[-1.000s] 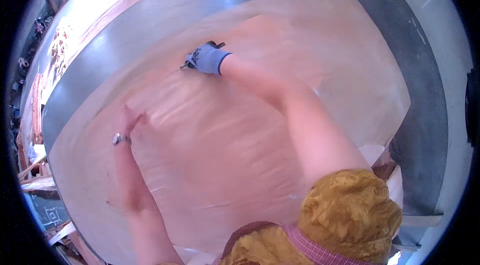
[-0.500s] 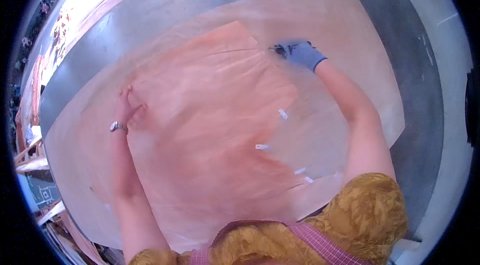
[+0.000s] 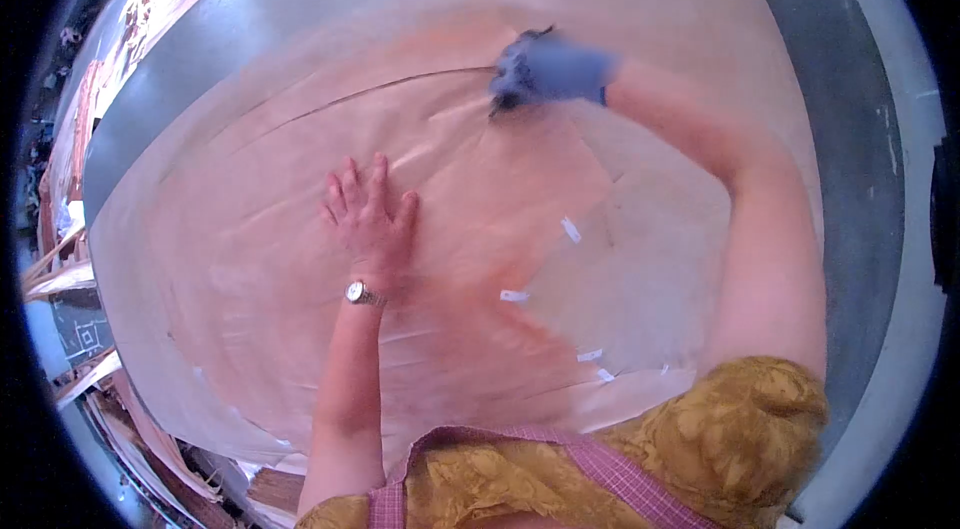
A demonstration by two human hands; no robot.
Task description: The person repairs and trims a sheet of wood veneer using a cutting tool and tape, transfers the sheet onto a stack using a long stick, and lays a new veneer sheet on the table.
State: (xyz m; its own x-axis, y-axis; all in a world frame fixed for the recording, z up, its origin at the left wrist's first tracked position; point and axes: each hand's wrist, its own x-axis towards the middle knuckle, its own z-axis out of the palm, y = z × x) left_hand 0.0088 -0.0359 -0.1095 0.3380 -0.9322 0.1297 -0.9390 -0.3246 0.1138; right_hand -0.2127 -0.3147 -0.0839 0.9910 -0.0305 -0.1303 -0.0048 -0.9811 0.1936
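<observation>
My left hand, bare with a watch on its wrist, lies flat with fingers spread on a thin pinkish sheet. Farther up and to the right, my right hand wears a blue-grey glove and is blurred by motion. Its fingers are closed round a dark tool whose ends stick out above and below; I cannot make out the tool's kind. A long curved cut or edge line runs left from that hand across the sheet. Small white labels lie along the sheet's right part.
Around the sheets a grey tabletop shows, with its curved right side. Scraps and strips of thin material are piled beyond the table's lower left edge. More bright sheets lie at the upper left.
My left hand has moved right and lies flatter, with its fingers spread. My right hand first swung right, then came back a little left and up. A long dark line now shows across the sheet.
</observation>
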